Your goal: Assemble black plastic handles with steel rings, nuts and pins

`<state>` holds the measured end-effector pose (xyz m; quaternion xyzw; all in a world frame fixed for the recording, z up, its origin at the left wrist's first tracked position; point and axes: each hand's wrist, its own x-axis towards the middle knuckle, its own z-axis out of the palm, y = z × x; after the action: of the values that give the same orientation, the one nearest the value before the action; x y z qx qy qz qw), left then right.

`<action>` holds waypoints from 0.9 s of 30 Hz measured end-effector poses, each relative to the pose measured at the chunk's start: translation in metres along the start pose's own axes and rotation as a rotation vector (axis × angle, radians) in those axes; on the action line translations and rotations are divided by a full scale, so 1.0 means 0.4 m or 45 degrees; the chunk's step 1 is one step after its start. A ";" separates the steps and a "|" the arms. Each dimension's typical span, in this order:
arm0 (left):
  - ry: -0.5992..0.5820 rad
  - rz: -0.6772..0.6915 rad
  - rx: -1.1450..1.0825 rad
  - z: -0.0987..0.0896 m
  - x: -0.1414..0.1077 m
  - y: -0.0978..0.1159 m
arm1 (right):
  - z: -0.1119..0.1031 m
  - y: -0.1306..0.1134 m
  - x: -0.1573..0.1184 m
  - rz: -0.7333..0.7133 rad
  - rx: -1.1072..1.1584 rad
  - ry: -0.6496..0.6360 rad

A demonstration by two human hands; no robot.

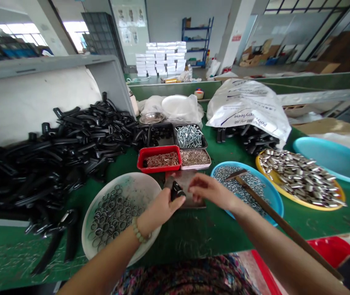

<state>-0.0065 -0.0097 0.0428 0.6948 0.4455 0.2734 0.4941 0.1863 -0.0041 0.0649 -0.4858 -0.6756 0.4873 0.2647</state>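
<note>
Left hand [159,209], beaded bracelet at the wrist, pinches a small black plastic part [176,191] between its fingers, just above a flat brownish board [195,203]. Right hand [209,191] is open, fingers reaching toward the part, close beside it but not clearly touching. Hands near each other, not joined. Part looks like moulded plastic: probably light, stiff, and not fragile. Its small size and smooth surface may make it slippery, so a firm pinch across the body seems best. Fingers hide much of its shape.

Near the worktop's front edge, a white plate [144,192] holds metal rings [113,215]. A blue basin [273,196] of small steel nuts [239,184] lies right of the board, with a long wooden-handled tool [285,225] across it. Farther right, a yellow tray [316,207] carries silver cylinders [300,178].

Toward the far edge, a red tray [159,150] holds copper-coloured pins [161,159], beside a tray of brass-coloured screws [195,157] and a black tray of bolts [189,136]. A large heap of black plastic handles [55,155] covers the worktop's left side. A white polypropylene sack [248,108] lies on more black parts at the far right.
</note>
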 end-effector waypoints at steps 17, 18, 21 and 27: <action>0.006 0.402 1.183 0.060 0.077 -0.083 | -0.034 0.007 0.401 -0.280 -1.275 0.051; 0.013 0.374 1.160 0.061 0.078 -0.084 | -0.047 0.011 0.367 -0.293 -1.227 0.083; 0.033 0.333 1.089 0.067 0.083 -0.085 | -0.071 0.050 0.242 -0.306 -0.882 0.155; 0.030 0.333 1.113 0.069 0.092 -0.084 | -0.048 0.175 0.090 -0.007 -0.567 0.240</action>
<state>0.0213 0.0146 -0.0007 0.8854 0.4331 0.1277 0.1108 0.2160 0.0402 0.0038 -0.5738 -0.7399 0.2782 0.2144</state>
